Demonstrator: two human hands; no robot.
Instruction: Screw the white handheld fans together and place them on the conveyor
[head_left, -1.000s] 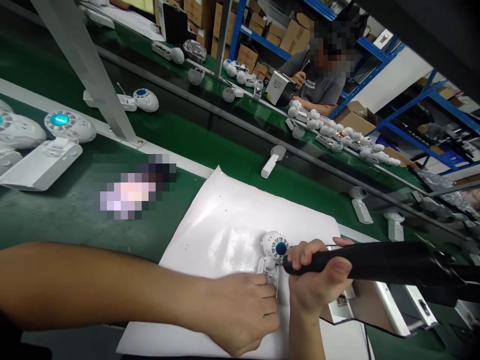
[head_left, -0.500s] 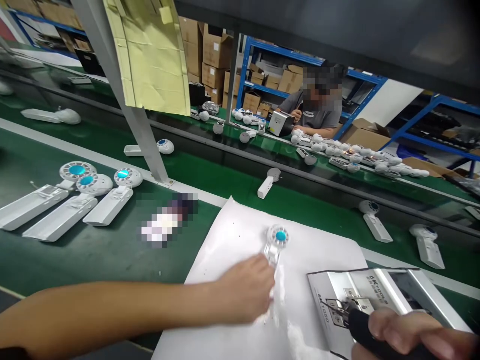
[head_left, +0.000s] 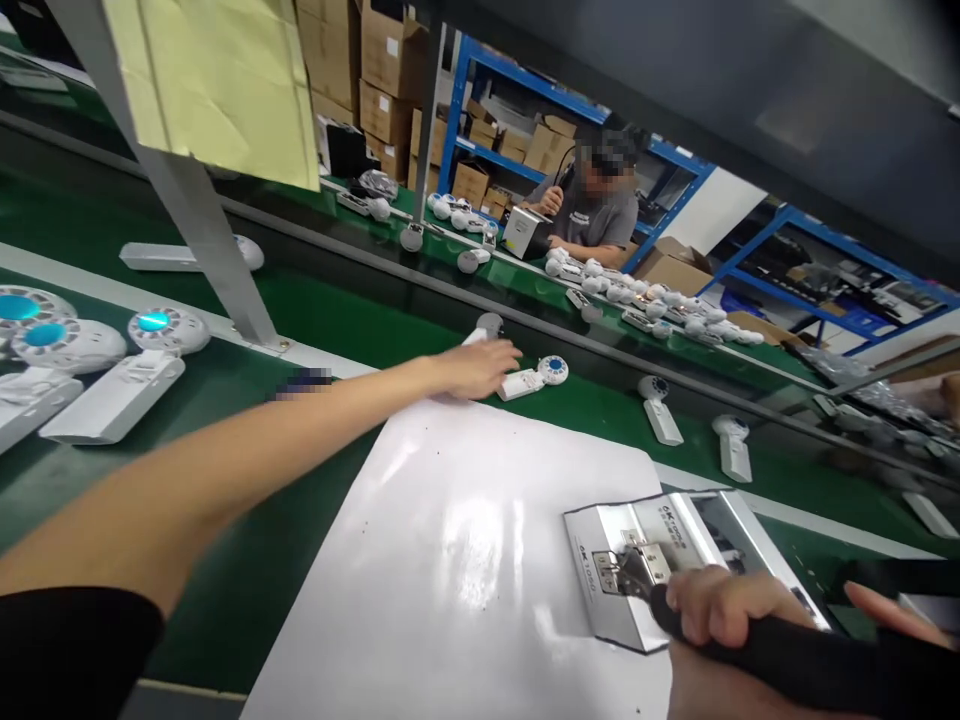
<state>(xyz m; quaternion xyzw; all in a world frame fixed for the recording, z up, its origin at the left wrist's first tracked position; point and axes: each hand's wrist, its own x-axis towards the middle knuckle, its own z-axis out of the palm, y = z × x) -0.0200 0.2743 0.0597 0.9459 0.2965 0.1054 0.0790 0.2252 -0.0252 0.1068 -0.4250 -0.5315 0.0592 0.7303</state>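
My left hand (head_left: 476, 370) is stretched out over the far edge of the white sheet (head_left: 442, 520), fingers extended and apart. Just by its fingertips, a small white device with a round ringed head and blue centre (head_left: 523, 383), like a handheld fan, lies on the green belt (head_left: 600, 400). A similar white device (head_left: 489, 325) is partly hidden behind that hand. My right hand (head_left: 724, 610) grips a black electric screwdriver (head_left: 806, 655). Its metal tip is at the front plate of a silver screw feeder (head_left: 675, 535) marked 6K TOOLS.
Several white devices with blue centres (head_left: 154, 330) lie at left on the green bench. Others rest along the belt (head_left: 660, 415). A metal post (head_left: 217, 240) carries a yellow paper (head_left: 217, 90). Beyond, another person (head_left: 592, 200) sits behind a row of white devices (head_left: 630, 285).
My left hand has moved from the middle of the sheet up to the belt. The device has gone from the sheet onto the belt. The view has shifted right.
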